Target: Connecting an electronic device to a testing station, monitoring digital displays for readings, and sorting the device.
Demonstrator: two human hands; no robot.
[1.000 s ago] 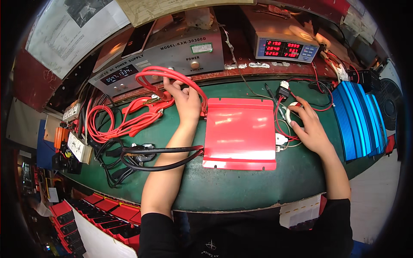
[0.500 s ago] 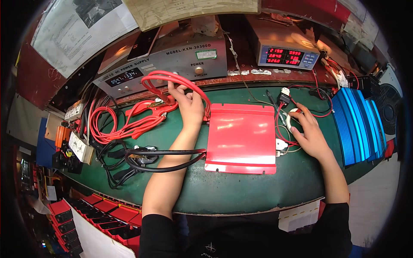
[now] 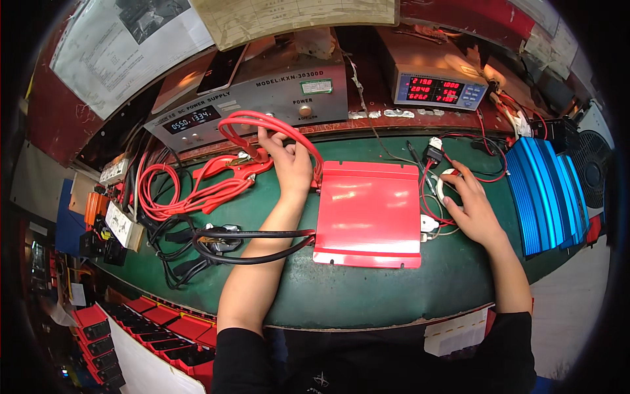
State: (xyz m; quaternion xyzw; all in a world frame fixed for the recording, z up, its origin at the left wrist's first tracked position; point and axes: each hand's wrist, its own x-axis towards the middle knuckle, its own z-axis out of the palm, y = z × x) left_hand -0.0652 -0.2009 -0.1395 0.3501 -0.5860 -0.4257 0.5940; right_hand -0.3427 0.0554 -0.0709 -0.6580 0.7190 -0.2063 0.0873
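Note:
My left hand [image 3: 293,165] reaches to the front panel of a grey DC power supply [image 3: 197,134]. Its fingers are curled at the panel, partly behind thick red cables [image 3: 298,133], so what they grip is hidden. Those cables and black cables [image 3: 275,234] run into the left side of a flat red metal box [image 3: 367,213]. My right hand [image 3: 474,205] curves round a white curved piece with a red end [image 3: 440,186], thumb and fingertips against it. Close by are a white plug [image 3: 428,223], thin wires and a small black switch-like part [image 3: 434,152].
Red clamps [image 3: 246,172] and coiled red cable lie left on the green bench mat [image 3: 367,299]; black cables lie below them. A meter with red digits [image 3: 438,89] stands at the back. Blue finned cases [image 3: 541,197] and a fan [image 3: 594,167] are at right.
The digits on the power supply and the meter have changed slightly. Both hands keep nearly the same place and pose; the whole view has shifted a little.

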